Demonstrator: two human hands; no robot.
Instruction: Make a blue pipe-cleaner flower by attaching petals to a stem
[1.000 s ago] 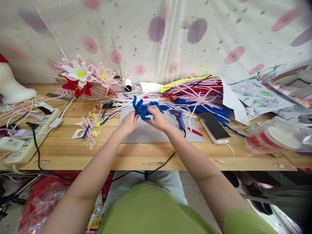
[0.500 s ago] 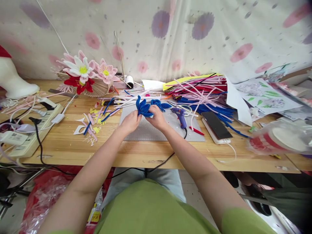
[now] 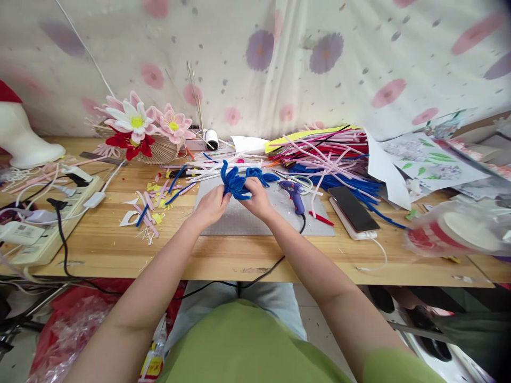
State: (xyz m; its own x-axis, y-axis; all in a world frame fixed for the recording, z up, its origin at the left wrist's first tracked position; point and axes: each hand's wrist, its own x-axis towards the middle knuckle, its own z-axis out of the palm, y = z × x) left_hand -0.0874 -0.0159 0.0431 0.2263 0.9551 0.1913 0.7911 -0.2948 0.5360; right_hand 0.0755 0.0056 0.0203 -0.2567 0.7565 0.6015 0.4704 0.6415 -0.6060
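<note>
Head view, blue pipe-cleaner flower: I have the blue pipe-cleaner flower (image 3: 235, 181) up between both hands, above the back part of the grey mat (image 3: 229, 223). Its curvy petals point up and out.
Left hand: my left hand (image 3: 213, 206) pinches the flower low down on its left side, with thumb and fingers closed on it.
Right hand: my right hand (image 3: 259, 198) grips the low right side. Petals hide some fingertips, so I can't tell which ones press.
Flower and grip: the petals stick up above my fingers, and the bottom sits in the gap between the two hands.
Petal step: I think this is the part where the petals get bent and set in place.
Next pinch: to me it calls for a soft squeeze, with one hand keeping the bottom steady so the petals don't get squashed.
Other blue petals: more blue petals (image 3: 263, 176) show just behind my right hand. I can't tell if they touch the flower.
Glue gun: the purple glue gun (image 3: 294, 197) lies on the mat, to the right of my right hand, and no hand is on it.
Cut bits: little yellow, pink and blue scraps (image 3: 157, 205) lie on the wooden table (image 3: 191, 256), left of the mat.
</note>
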